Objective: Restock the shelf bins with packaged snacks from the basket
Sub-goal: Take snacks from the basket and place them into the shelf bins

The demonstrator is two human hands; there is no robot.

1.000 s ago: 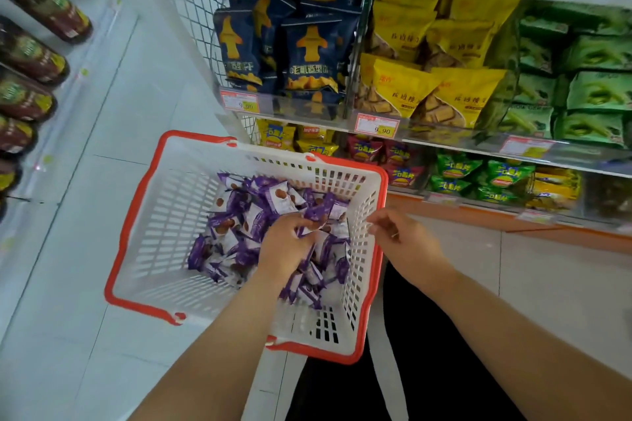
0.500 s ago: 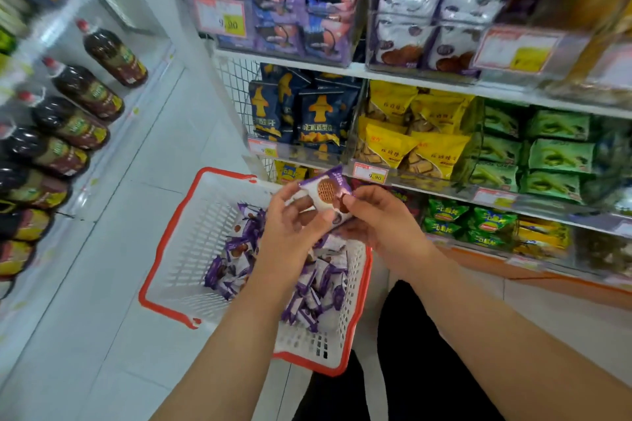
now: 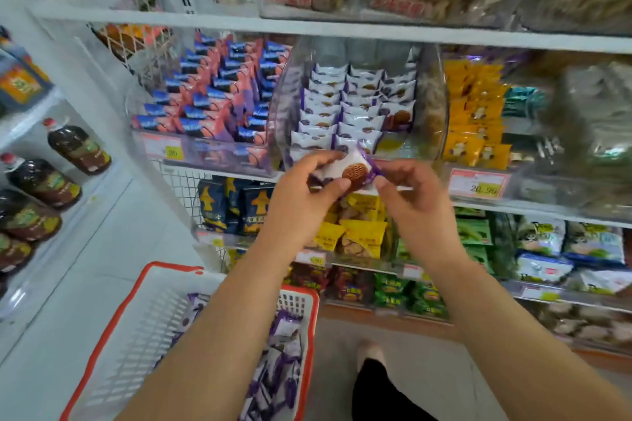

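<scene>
- The left hand (image 3: pixel 309 195) and the right hand (image 3: pixel 408 190) both hold one snack packet (image 3: pixel 354 171). It is white and purple, with a round brown cookie picture on it.
- Each hand pinches one end of the packet between thumb and fingertips.
- The packet sits just in front of the clear bin (image 3: pixel 431 106), which has rows of the same packets standing inside.
- A good way: keep the picture side facing out, like the others.
- Slide it into the front of a row, standing up, not lying flat.
- Let go gently so the row does not tip over.
- Many more packets wait in the basket (image 3: pixel 309 297) down below.
</scene>
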